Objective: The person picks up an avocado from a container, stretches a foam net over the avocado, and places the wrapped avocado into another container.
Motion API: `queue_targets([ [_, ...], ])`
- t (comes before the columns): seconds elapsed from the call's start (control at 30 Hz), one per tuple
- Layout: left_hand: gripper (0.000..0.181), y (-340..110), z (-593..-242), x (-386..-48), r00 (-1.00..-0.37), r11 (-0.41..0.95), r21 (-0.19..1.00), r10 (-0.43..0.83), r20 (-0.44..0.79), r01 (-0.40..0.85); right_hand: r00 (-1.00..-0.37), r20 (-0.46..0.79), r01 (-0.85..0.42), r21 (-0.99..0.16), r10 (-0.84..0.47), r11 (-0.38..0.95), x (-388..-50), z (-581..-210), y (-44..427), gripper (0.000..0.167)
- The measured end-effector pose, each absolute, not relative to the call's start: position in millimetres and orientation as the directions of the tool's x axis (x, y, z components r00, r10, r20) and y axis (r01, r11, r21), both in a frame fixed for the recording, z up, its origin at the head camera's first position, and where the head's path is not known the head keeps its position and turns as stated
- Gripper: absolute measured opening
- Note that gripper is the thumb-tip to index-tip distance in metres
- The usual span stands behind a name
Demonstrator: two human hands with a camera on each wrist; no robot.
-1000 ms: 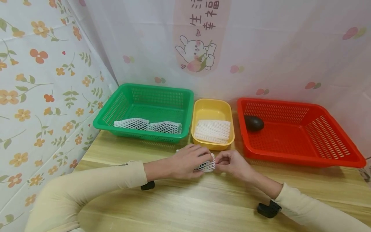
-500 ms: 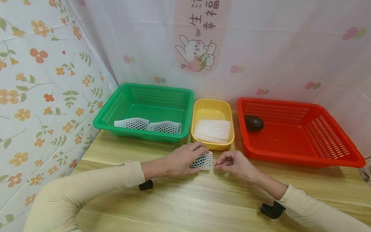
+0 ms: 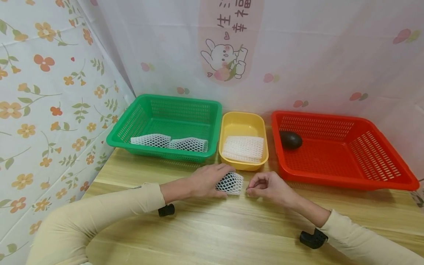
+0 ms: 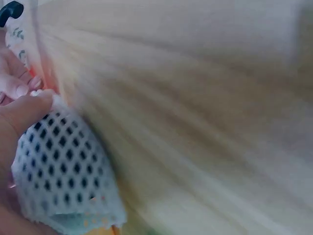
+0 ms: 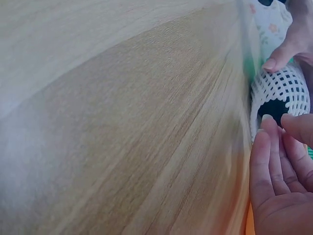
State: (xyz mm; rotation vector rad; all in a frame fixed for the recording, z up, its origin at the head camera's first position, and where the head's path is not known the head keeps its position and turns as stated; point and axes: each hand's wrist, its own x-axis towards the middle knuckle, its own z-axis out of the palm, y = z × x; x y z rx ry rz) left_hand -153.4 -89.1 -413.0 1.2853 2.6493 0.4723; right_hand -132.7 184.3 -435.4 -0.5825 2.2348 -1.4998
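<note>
As the left hand (image 3: pixel 208 181) grips a white foam-mesh sleeve (image 3: pixel 232 184), dark inside, the yellow plastic tray (image 3: pixel 244 123) lies beyond. Before it, the right hand (image 3: pixel 269 188) has fingers narrowly apart

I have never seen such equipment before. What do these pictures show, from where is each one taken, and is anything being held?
There is no machine doing the work here, only a person's two bare hands. The wide view comes from a camera worn on the head; the two close views come from cameras worn on the wrists. On the wooden table stand a green basket with two net-covered items, a yellow tray with flat white netting, and a red basket with a dark oval object. The left hand holds a white mesh sleeve with something dark inside. The right hand is beside its open end and appears to hold nothing.
</note>
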Motion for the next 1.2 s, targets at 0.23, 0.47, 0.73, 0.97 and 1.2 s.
queue_targets([
  [0.23, 0.077, -89.1, -413.3, -155.0, -0.629, 0.596, 0.374, 0.776, -0.041, 0.711, -0.832, -0.106, -0.128, -0.918, -0.545, 0.374, -132.6, -432.8, 186.4, 0.009],
  [0.47, 0.073, -90.5, -418.8, -154.5, -0.622, 0.578, 0.355, 0.783, 0.010, 0.734, -0.821, -0.121, -0.159, -0.890, -0.558, 0.427, -132.8, -427.0, 190.6, 0.010],
  [0.73, 0.077, -88.6, -420.1, -153.5, -0.625, 0.606, 0.284, 0.780, -0.029, 0.743, -0.775, -0.149, -0.185, -0.876, -0.614, 0.446, -132.7, -418.7, 195.8, 0.008],
  [0.97, 0.077, -86.9, -421.4, -151.8, -0.624, 0.613, 0.243, 0.781, -0.038, 0.752, -0.751, -0.165, -0.209, -0.859, -0.640, 0.467, -132.3, -413.7, 200.1, 0.009],
  [1.2, 0.076, -86.8, -424.8, -150.0, -0.610, 0.601, 0.197, 0.792, -0.019, 0.774, -0.722, -0.169, -0.237, -0.851, -0.671, 0.469, -130.7, -406.3, 201.9, 0.012],
])
